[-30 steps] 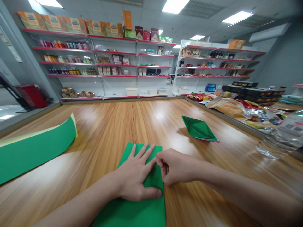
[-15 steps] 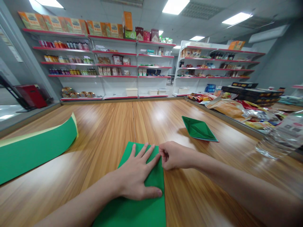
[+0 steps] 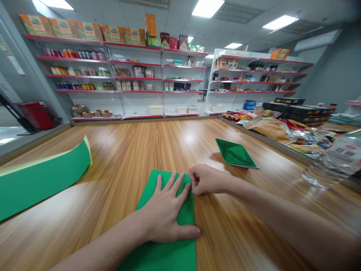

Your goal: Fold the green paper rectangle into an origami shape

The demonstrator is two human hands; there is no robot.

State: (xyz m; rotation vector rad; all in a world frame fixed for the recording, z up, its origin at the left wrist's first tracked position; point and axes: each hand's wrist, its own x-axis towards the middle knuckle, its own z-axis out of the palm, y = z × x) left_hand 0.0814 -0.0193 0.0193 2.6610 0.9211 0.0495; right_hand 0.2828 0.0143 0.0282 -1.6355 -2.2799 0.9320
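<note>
One green sheet (image 3: 169, 256) lies under left fingers (image 3: 177, 183).

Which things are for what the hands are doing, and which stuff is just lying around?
In the job:
- green sheet
- left hand, spread flat on it
- right hand, curled up at its right edge

Lying about, untouched:
- curved green strip
- folded green piece, though it might belong too
- clear container
- snack packets
</note>
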